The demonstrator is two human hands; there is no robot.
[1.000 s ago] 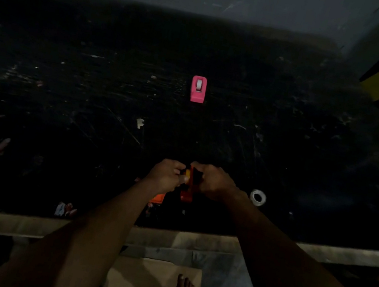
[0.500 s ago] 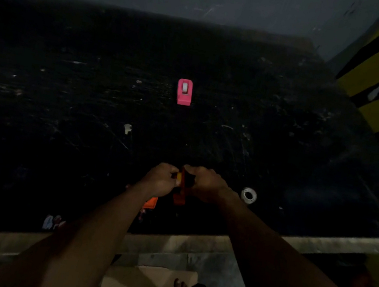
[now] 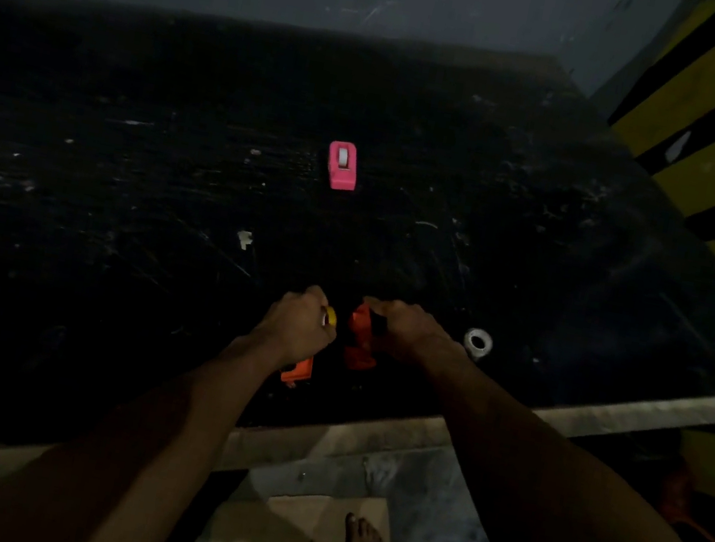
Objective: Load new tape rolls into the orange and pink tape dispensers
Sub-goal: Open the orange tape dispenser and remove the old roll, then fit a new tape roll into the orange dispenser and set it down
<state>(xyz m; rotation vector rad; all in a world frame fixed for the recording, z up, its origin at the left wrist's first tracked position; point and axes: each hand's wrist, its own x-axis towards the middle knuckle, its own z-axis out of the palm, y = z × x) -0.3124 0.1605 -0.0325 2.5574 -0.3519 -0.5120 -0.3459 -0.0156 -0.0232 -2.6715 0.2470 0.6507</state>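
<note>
Near the front edge of the black table point(image 3: 114, 228), the left hand point(image 3: 296, 324) grips a small yellow tape roll point(image 3: 330, 316), and the right hand point(image 3: 402, 329) is closed around the orange dispenser point(image 3: 359, 343). Just beside the right hand lies a white tape roll point(image 3: 478, 341). Farther back stands the pink dispenser point(image 3: 342, 165).

No legible text

Showing no readable words, labels, brands or numbers anywhere in the dim head view; marking nothing.

Single head-worn view, looking forward and down, close over dark table point(image 3: 114, 228)
</note>
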